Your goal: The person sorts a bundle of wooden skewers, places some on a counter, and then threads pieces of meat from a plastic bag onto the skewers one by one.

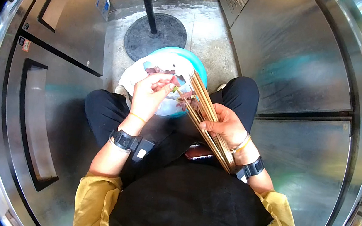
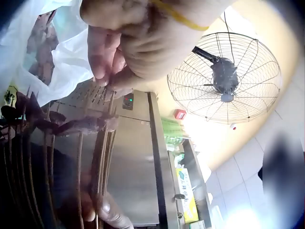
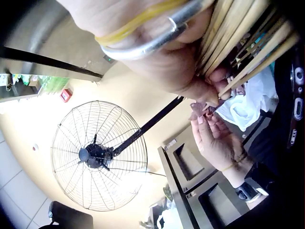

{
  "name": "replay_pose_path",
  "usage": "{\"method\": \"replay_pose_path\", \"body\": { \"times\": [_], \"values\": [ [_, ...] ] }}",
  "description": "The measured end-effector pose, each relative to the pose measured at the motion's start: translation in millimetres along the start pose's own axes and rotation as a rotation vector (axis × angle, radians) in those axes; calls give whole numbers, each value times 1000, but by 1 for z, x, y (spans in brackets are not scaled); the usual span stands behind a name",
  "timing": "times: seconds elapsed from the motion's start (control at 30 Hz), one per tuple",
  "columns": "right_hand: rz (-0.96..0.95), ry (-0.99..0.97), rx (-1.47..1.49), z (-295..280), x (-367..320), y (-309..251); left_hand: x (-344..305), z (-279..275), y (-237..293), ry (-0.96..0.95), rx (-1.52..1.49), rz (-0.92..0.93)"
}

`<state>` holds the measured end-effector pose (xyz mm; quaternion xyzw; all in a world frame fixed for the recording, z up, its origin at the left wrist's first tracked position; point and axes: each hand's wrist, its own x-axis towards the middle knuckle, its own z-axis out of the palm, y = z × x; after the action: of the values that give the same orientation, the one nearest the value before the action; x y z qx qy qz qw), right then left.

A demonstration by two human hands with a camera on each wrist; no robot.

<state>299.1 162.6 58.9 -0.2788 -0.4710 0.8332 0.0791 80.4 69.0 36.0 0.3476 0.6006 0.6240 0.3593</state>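
Observation:
My right hand [image 1: 229, 127] grips a bundle of thin wooden skewers [image 1: 207, 102], its thumb lying across them. Dark reddish pieces of meat [image 1: 185, 102] are threaded near the far ends of some skewers. With thumb and fingertips, my left hand [image 1: 148, 91] pinches a reddish piece [image 1: 176, 81] at a skewer's tip; the left wrist view shows the left fingers [image 2: 107, 71] at the skewer tips. Beyond the hands, a turquoise basin [image 1: 197, 61] lined with a white plastic bag [image 1: 137, 71] holds more reddish pieces.
The basin stands on the floor between my legs, before a round black stand base [image 1: 166, 31] with a pole. Steel cabinets [image 1: 297, 60] flank both sides. A large wire fan [image 3: 97, 155] shows in the wrist views. A dark object [image 1: 199, 152] lies near my lap.

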Motion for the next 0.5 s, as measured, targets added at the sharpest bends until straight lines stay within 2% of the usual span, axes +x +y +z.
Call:
{"method": "replay_pose_path", "body": {
  "times": [0.13,0.33,0.5],
  "values": [
    [-5,-15,23,-2,0,1,-3,4,2,31,97,59],
    [2,-7,21,2,-2,-2,-1,6,0,2,56,27],
    [3,-35,32,0,-4,-2,5,2,-1,102,-70,37]
  ]
}}
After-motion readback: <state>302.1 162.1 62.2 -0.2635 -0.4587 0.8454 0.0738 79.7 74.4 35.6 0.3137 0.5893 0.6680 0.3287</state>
